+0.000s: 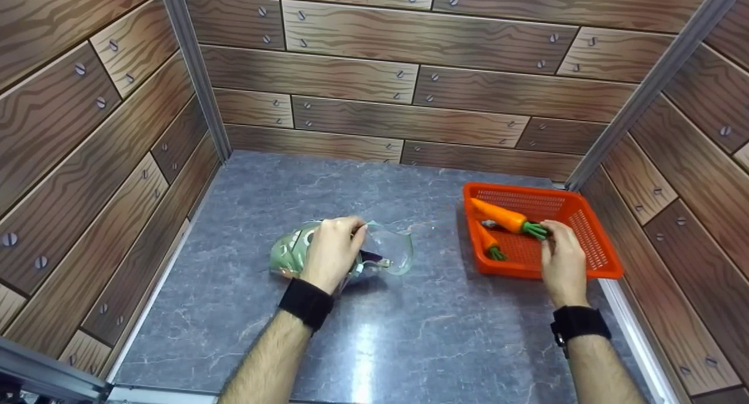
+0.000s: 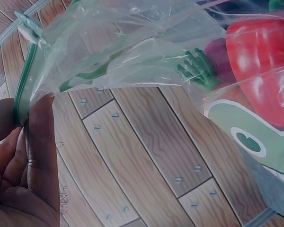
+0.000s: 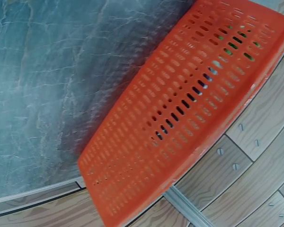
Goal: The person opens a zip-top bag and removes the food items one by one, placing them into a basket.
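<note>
My left hand point(image 1: 332, 249) pinches the edge of a clear zip bag point(image 1: 401, 249) with a green cartoon print, lying on the table. In the left wrist view, the thumb and fingers hold the bag's green zip strip point(image 2: 24, 82). Through the plastic show a glossy red toy vegetable point(image 2: 262, 66), something purple point(image 2: 218, 59) and green leaf tops point(image 2: 199, 70). My right hand point(image 1: 564, 260), above the front of the red basket point(image 1: 538, 272), pinches the green top of a large toy carrot point(image 1: 500, 215). A smaller carrot point(image 1: 487, 238) lies in the basket.
A small greyish item point(image 1: 488, 223) sits partly hidden below the large carrot. The basket stands at the right, near the right plank-patterned wall point(image 1: 690, 263). Metal posts point(image 1: 641, 88) mark the corners. The grey marbled tabletop point(image 1: 445, 334) extends between bag and basket.
</note>
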A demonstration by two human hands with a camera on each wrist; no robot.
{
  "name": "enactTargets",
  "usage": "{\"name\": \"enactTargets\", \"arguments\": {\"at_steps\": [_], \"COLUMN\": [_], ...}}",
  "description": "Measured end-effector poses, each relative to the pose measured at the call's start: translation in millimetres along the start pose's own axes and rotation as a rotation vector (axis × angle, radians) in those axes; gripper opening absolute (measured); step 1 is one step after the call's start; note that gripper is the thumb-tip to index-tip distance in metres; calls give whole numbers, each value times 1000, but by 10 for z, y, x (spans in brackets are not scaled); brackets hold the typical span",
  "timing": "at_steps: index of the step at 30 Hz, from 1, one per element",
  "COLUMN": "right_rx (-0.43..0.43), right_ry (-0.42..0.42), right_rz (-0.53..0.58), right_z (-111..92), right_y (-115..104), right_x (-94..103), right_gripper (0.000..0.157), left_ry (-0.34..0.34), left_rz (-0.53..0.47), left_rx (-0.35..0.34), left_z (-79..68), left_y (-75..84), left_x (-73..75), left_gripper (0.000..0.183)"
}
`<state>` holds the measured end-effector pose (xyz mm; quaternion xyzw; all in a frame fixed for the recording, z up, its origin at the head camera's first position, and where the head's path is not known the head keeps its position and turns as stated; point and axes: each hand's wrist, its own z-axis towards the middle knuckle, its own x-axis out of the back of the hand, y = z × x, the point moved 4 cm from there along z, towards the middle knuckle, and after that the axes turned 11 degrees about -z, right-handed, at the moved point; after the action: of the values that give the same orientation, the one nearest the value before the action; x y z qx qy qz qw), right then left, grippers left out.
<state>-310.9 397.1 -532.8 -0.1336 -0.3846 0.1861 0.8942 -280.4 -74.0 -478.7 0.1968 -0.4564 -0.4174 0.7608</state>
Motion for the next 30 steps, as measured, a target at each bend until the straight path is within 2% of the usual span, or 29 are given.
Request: {"name": "enactTargets", "arguments": {"at_steps": [7, 13, 23, 30], "right_rx": [-63, -70, -124, -140], "right_ry": [-33, -65, -207, -246], "right_rz": [-54, -67, -149, -175], "right_z": [-33, -68, -85, -79], "right_y": [102, 143, 154, 179], "right_x": [-59, -143, -255, -301], "right_gripper": [35, 31, 30, 29], "left_ry": [-6, -9, 1, 5], "left_rz": [-4, -7, 6, -2], "left_rx": [15, 12, 1, -2], "left_z": [-8, -11, -18, -14], "left_y": [-12, -1, -10, 9], "left_x": [0, 10, 5, 15], "left_gripper": [12, 12, 11, 12]}}
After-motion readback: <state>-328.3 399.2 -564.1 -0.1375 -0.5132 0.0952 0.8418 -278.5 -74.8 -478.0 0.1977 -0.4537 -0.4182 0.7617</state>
